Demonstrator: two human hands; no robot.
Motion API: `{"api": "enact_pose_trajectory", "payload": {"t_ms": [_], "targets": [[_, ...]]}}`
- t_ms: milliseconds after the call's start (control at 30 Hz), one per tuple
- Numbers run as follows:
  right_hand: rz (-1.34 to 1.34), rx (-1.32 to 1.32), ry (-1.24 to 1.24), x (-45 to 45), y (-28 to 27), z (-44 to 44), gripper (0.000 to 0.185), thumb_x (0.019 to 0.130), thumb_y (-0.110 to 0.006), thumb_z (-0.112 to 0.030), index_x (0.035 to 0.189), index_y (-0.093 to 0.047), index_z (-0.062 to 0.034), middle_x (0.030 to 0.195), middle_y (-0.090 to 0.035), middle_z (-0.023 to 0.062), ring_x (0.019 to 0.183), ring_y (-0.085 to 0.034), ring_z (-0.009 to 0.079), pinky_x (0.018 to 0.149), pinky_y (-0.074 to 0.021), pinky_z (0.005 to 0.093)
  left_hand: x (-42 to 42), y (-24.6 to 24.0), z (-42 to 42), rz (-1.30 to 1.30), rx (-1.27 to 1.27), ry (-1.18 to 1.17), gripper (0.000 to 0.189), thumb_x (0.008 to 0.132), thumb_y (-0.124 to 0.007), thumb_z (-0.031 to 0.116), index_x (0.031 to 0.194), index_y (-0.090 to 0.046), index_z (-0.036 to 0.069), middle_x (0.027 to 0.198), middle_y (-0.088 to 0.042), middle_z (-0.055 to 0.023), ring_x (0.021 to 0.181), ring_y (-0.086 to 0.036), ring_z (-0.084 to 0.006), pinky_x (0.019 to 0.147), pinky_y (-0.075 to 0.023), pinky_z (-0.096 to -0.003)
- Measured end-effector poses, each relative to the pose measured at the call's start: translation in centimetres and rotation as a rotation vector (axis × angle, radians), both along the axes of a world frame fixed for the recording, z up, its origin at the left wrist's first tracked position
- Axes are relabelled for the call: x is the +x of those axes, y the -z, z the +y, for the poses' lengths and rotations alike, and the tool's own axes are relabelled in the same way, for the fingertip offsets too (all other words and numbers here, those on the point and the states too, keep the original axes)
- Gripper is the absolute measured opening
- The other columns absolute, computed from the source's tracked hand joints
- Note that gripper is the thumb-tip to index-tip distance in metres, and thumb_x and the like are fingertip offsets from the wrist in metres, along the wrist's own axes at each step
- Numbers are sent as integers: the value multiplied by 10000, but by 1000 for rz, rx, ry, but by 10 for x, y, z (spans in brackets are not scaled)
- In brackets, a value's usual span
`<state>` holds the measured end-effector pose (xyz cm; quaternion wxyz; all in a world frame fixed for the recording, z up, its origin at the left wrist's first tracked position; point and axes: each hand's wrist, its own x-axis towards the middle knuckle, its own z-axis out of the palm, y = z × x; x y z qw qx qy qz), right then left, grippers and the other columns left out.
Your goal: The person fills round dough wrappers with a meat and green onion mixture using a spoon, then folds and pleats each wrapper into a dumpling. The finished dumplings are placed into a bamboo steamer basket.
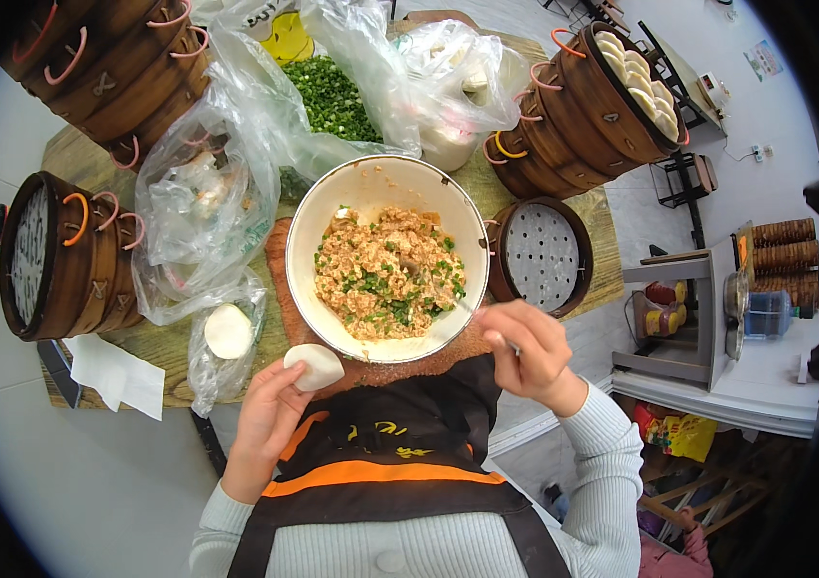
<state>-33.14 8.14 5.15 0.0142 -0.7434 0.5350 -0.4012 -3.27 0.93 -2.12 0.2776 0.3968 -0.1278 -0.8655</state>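
My left hand [271, 408] pinches a round dough wrapper [315, 366] by its edge, just below the rim of a white enamel bowl [301, 231]. In the bowl lies a crumbly brown filling [362, 271] mixed with chopped green onion. My right hand [529, 352] grips the handle of a thin metal utensil [466, 306] over the bowl's right rim. The utensil's far end is sunk in the filling, so its shape is hidden. Left of the bowl, a stack of round wrappers [229, 331] sits on a clear plastic bag [216, 376].
Bamboo steamers stand at the back left [113, 79], left [84, 253] and back right [568, 115], the last topped with dumplings [637, 83]. A lined steamer [500, 231] is right of the bowl. Behind are chopped green onions [330, 101] and plastic bags [445, 65]. A person's pink sleeve [695, 545] shows lower right.
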Motion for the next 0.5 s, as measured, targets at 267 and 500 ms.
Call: {"api": "enact_pose_trajectory", "payload": {"t_ms": [267, 500], "targets": [[97, 33, -42, -7, 12, -47, 310, 782, -686, 14, 1078, -595, 34, 939, -619, 150, 781, -631, 298, 641, -528, 366, -1, -5, 1, 13, -3, -10, 254, 937, -537, 57, 1151, -586, -71, 1142, -648, -152, 1072, -624, -226, 992, -468, -348], [55, 196, -297, 2, -7, -33, 295, 770, -682, 13, 1055, -607, 30, 922, -626, 152, 769, -639, 290, 637, -540, 363, 5, -3, 3, -13, 2, -34, 259, 939, -535, 58, 1158, -579, -72, 1144, -644, -147, 1075, -620, -220, 990, -466, -345]]}}
